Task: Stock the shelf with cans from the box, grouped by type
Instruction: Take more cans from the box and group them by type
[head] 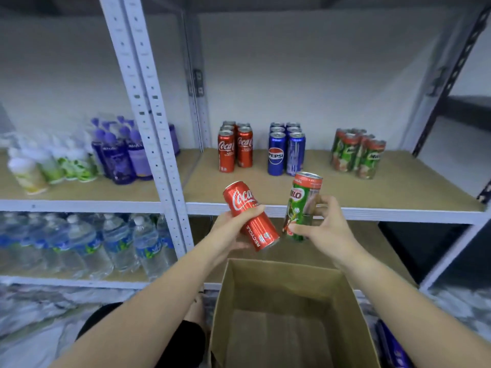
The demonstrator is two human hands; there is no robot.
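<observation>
Left hand [228, 229] fingers grip the Coca-Cola can [251, 215], right hand [322, 225] fingers grip the Milo can [303, 205]; each wants standing upright beside its matching group beyond.

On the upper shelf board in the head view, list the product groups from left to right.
White and green bottles → purple bottles → Coca-Cola cans → Pepsi cans → Milo cans.
</observation>
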